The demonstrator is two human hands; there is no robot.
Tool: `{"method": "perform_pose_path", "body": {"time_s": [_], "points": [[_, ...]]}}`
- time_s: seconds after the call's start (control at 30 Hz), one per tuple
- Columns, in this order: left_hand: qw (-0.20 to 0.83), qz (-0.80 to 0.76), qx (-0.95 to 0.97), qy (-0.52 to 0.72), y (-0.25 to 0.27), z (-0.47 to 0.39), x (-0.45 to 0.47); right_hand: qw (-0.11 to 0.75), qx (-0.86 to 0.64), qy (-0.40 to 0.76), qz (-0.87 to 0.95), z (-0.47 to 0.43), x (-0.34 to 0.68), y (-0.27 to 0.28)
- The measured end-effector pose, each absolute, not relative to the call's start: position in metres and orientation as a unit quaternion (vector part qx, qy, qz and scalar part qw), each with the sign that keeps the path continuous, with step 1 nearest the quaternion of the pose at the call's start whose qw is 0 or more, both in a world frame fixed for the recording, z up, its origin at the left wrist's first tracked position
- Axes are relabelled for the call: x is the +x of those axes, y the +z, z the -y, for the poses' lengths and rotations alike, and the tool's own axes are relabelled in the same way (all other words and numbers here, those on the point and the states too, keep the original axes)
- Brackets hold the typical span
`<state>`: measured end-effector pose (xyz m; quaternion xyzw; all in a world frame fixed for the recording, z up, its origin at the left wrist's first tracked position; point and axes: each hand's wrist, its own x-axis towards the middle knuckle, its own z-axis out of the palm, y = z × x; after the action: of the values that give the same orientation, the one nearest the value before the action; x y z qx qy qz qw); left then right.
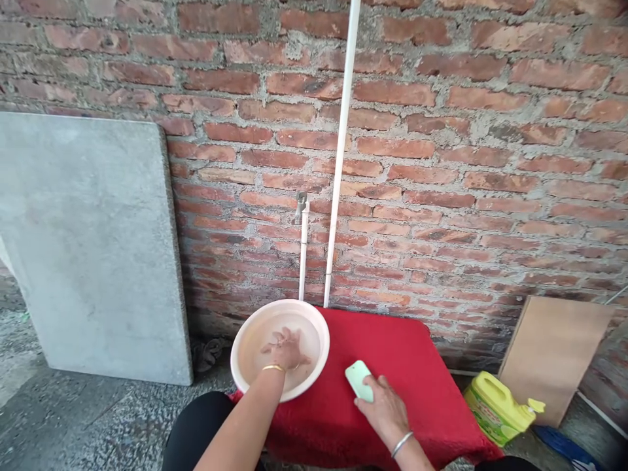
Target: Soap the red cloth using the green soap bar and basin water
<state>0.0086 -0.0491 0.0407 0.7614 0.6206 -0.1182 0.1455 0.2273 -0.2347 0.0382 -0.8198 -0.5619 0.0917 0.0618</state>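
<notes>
My left hand (287, 351) is in the pale pink basin (239, 369), down in the water with its fingers spread and nothing in them. A pale green, flat, rounded-corner block (360, 379) rests on or just above the red cloth (392, 340); I cannot make out whether it is a brush, a case or something else. The thumb and fingers of my right hand (385, 407) close around its near end. The basin stands on the left part of the cloth-covered surface.
Behind stands a brick wall (407, 150) with a tap (301, 208) and a tall white pipe (342, 144). A grey slab (98, 248) leans at left. At right are a yellow-green jug (498, 409), a brown board (554, 353) and a blue item (564, 446).
</notes>
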Motion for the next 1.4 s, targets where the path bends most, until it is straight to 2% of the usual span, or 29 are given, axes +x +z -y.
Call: {"method": "perform_pose_path", "body": {"time_s": [0.1, 0.17, 0.37, 0.5, 0.67, 0.77, 0.93, 1.07, 1.4], "points": [[0.150, -0.622, 0.760, -0.117, 0.040, 0.049, 0.008, 0.047, -0.843, 0.071, 0.531, 0.244, 0.251, 0.047], [0.148, -0.624, 0.759, -0.115, 0.038, 0.048, 0.008, 0.068, -0.836, 0.084, 0.537, 0.247, 0.245, 0.049], [0.142, -0.618, 0.765, -0.114, 0.034, 0.046, 0.005, 0.139, -0.766, 0.139, 0.613, 0.238, 0.167, 0.038], [0.129, -0.621, 0.764, -0.120, 0.031, 0.045, 0.006, 0.114, -0.758, 0.129, 0.629, 0.235, 0.165, 0.035], [0.118, -0.620, 0.768, -0.109, 0.028, 0.046, 0.008, 0.054, -0.836, 0.071, 0.542, 0.259, 0.240, 0.044], [0.129, -0.623, 0.765, -0.103, 0.029, 0.047, 0.008, 0.055, -0.851, 0.055, 0.519, 0.272, 0.261, 0.047], [0.135, -0.618, 0.767, -0.107, 0.031, 0.046, 0.006, 0.103, -0.787, 0.113, 0.598, 0.273, 0.203, 0.035], [0.131, -0.610, 0.775, -0.104, 0.028, 0.044, 0.004, 0.086, -0.747, 0.154, 0.641, 0.267, 0.163, 0.028], [0.132, -0.620, 0.768, -0.088, 0.020, 0.041, 0.007, 0.027, -0.861, 0.085, 0.500, 0.322, 0.298, 0.031]]}}
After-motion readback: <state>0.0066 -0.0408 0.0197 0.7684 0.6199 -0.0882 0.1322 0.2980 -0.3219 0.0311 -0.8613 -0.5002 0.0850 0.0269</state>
